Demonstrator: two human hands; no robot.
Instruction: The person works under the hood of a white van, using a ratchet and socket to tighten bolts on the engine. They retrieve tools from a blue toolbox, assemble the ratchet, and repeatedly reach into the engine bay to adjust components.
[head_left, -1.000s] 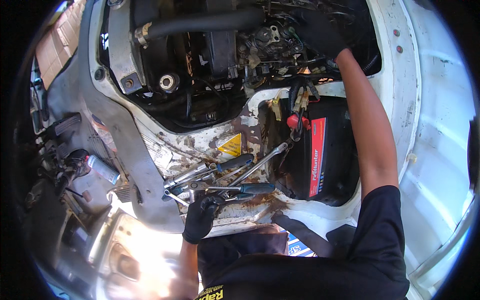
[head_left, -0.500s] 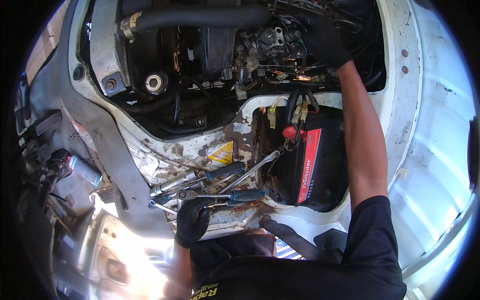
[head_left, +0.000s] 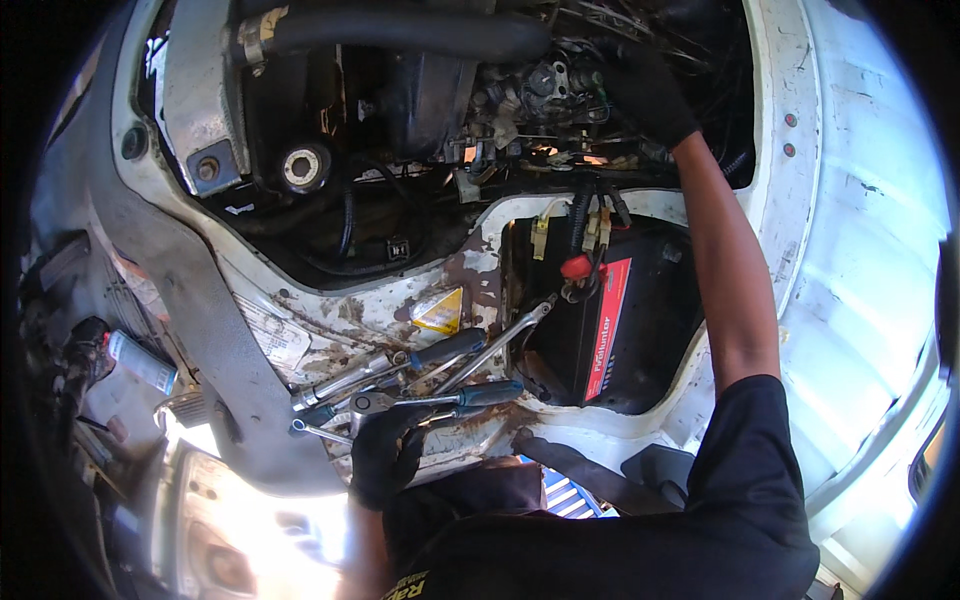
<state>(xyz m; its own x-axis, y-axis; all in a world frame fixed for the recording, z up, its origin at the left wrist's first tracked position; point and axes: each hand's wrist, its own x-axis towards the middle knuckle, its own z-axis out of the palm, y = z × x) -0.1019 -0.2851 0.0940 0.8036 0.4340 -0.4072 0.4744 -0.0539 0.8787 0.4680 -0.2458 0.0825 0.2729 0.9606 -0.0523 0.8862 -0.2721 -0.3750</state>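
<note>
My right hand, in a black glove, reaches into the engine bay beside a metal engine part with hoses and linkages around it. Its fingers are lost against the dark parts. At the bay's near edge, my black-gloved left hand has its fingers curled inward; what they hold, if anything, is hidden. Just beyond it lies a ratchet with a dark handle. A wrench lies to its left. Another socket tool with a blue-black handle and a long chrome ratchet rest on the worn white ledge.
A black battery with a red label sits in its recess, a red terminal cover on it. A thick black hose crosses the far side. A round cap stands at left. A spray can lies further left.
The whole view has shifted slightly. My left hand stays by the tools, its fingers a little differently curled. My right hand remains in the engine bay.
</note>
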